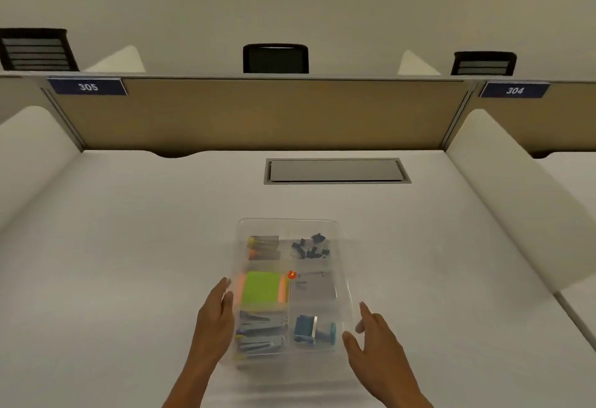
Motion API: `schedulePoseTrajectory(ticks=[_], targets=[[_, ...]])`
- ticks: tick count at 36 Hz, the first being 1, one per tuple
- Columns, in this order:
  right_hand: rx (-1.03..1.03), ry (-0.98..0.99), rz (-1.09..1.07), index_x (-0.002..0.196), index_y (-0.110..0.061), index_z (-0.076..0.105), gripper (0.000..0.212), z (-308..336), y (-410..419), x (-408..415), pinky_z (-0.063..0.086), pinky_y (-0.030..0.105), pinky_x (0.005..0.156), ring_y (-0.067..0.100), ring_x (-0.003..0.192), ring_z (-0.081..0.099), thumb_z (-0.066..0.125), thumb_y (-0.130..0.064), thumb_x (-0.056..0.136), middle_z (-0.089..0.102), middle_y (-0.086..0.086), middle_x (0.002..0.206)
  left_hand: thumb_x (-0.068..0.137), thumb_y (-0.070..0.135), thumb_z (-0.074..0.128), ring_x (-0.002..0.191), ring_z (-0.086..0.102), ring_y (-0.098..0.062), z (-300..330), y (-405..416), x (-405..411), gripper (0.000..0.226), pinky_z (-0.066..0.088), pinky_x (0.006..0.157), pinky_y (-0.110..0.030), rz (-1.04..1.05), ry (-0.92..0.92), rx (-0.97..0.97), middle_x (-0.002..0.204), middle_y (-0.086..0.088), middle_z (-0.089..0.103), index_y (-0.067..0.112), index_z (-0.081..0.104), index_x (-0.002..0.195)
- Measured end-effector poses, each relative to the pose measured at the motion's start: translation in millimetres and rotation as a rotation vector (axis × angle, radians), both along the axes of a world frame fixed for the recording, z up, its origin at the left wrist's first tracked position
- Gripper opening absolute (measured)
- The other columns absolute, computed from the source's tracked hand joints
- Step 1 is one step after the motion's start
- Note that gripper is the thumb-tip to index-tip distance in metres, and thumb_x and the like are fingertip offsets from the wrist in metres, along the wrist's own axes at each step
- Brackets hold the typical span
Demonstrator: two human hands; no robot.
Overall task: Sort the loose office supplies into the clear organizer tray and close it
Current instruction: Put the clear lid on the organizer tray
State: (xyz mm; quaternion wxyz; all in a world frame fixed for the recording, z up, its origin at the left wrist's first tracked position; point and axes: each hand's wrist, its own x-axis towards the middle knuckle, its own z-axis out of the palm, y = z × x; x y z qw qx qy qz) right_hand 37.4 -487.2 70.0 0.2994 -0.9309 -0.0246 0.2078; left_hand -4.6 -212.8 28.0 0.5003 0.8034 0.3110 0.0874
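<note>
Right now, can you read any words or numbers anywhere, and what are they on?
"305": white digits on the blue plate at the partition's upper left.
"304": white digits on the blue plate at the upper right.
Nothing in the clear organizer tray shows print that can be read; its contents are too blurred.

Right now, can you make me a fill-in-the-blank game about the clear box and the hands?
1. The sticky notes on top are bright ____.
2. The dark binder clips sit in the far ____ compartment.
3. The left hand and right hand are on either side of the clear ____.

Missing words: green; right; tray
</note>
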Motion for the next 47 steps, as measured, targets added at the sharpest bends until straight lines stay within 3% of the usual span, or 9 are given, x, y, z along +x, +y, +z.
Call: schedulePoseTrajectory(ticks=[6,10,22,27,29,34,37,40,47], targets=[[-0.261,-0.06,-0.001,0.155,-0.029,0.012,0.071,-4,18,-2,0.049,0.031,0.099,0.013,0.124,0.052,0.042,-0.057,0.097,0.045,-0.007,0.143,0.105,0.019,0.036,0.119,0.052,-0.014,-10,2,1,0.042,0.043,0.091,-0.011,-0.035,0.008,0.011,0.143,-0.004,0.049,0.011,0.04,0.146],[-0.357,-0.126,0.003,0.153,-0.03,0.016,0.07,-8,25,-1,0.053,0.028,0.089,0.013,0.113,0.058,0.041,-0.06,0.095,0.049,-0.008,0.136,0.105,0.019,0.035,0.137,0.041,-0.026,-17,5,1,0.045,0.032,0.112,-0.035,-0.043,0.03,-0.02,0.149,-0.009,0.044,0.009,0.036,0.149],[-0.419,-0.116,0.031,0.137,-0.03,0.038,0.048,-10,18,5,0.046,0.024,0.072,0.014,0.097,0.062,0.041,-0.054,0.095,0.048,-0.006,0.123,0.104,0.018,0.038,0.137,0.042,-0.027,-14,7,5,0.046,0.034,0.111,-0.034,-0.075,0.065,0.013,0.15,-0.01,0.044,0.009,0.034,0.149],[-0.379,-0.048,0.048,0.139,-0.031,0.038,0.048,-12,14,4,0.046,0.024,0.082,0.014,0.11,0.061,0.041,-0.054,0.097,0.053,-0.01,0.132,0.104,0.02,0.039,0.119,0.057,-0.022,-14,8,-1,0.04,0.044,0.078,-0.004,-0.057,0.059,-0.007,0.129,0.0,0.059,0.013,0.045,0.142],[-0.345,-0.014,0.036,0.139,-0.032,0.038,0.047,-14,12,5,0.047,0.024,0.084,0.013,0.11,0.061,0.043,-0.052,0.097,0.056,-0.011,0.13,0.103,0.026,0.041,0.1,0.066,-0.015,-14,7,-5,0.032,0.045,0.068,-0.006,-0.045,0.039,-0.028,0.11,0.006,0.065,0.018,0.055,0.131],[-0.087,0.095,-0.069,0.126,-0.03,0.05,0.034,-19,-3,11,0.046,0.026,0.075,0.008,0.085,0.06,0.052,-0.046,0.096,0.06,-0.014,0.095,0.096,0.03,0.058,0.083,0.066,-0.008,-13,5,-15,0.026,0.044,0.06,-0.016,0.078,0.056,-0.095,0.104,0.004,0.065,0.028,0.053,0.121],[0.052,0.227,-0.165,0.108,-0.027,0.06,0.022,-22,-14,15,0.057,0.035,0.074,0.014,0.082,0.064,0.058,-0.043,0.093,0.068,-0.009,0.097,0.092,0.026,0.063,0.08,0.067,-0.013,-12,1,-26,0.015,0.048,0.061,-0.023,0.104,0.038,-0.077,0.092,0.007,0.067,0.029,0.057,0.106],[0.248,0.388,-0.238,0.103,-0.019,0.066,0.017,-21,-25,16,0.057,0.03,0.06,0.017,0.066,0.063,0.067,-0.031,0.091,0.073,0.005,0.089,0.092,0.026,0.064,0.08,0.065,-0.016,-15,-3,-40,0.011,0.05,0.064,-0.029,0.125,0.052,-0.112,0.09,0.003,0.067,0.024,0.06,0.103],[0.391,0.483,-0.276,0.102,-0.011,0.071,0.021,-19,-36,15,0.056,0.032,0.06,0.021,0.064,0.064,0.076,-0.023,0.085,0.074,0.011,0.086,0.091,0.016,0.067,0.07,0.066,-0.021,-22,-4,-74,0.013,0.056,0.061,-0.029,0.183,0.018,-0.548,0.093,-0.007,0.072,0.014,0.068,0.103]])
